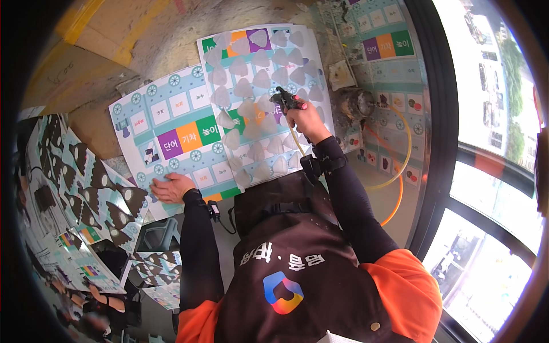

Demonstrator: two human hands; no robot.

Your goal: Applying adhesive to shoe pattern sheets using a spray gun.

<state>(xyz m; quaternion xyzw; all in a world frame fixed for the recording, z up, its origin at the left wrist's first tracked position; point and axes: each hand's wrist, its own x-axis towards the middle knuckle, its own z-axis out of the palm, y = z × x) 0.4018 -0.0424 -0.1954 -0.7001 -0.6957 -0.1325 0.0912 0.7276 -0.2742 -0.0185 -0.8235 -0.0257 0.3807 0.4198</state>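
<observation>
My right hand (309,121) is wrapped round a black spray gun (287,100) with pinkish-red knobs. The gun sits over a stack of printed sheets (313,43), whose top is covered with rows of pale grey, translucent, petal-shaped pieces (243,88). A thin yellow hose (298,144) runs down from the gun past my wrist. To the left lies a light-blue printed sheet (130,103) with wheel drawings and purple, orange and green blocks. My left hand (173,188) rests flat on its lower left part, fingers spread. Both wrists carry black straps with small devices.
Yellow and orange hoses (407,154) loop at the right, near a crusted round fitting (355,104). Printed sheets cover the panel (394,74) beside the window frame (440,114). Sheets with dark cut-out shapes (97,171) stand at the left. A co-worker's hands (97,294) show lower left.
</observation>
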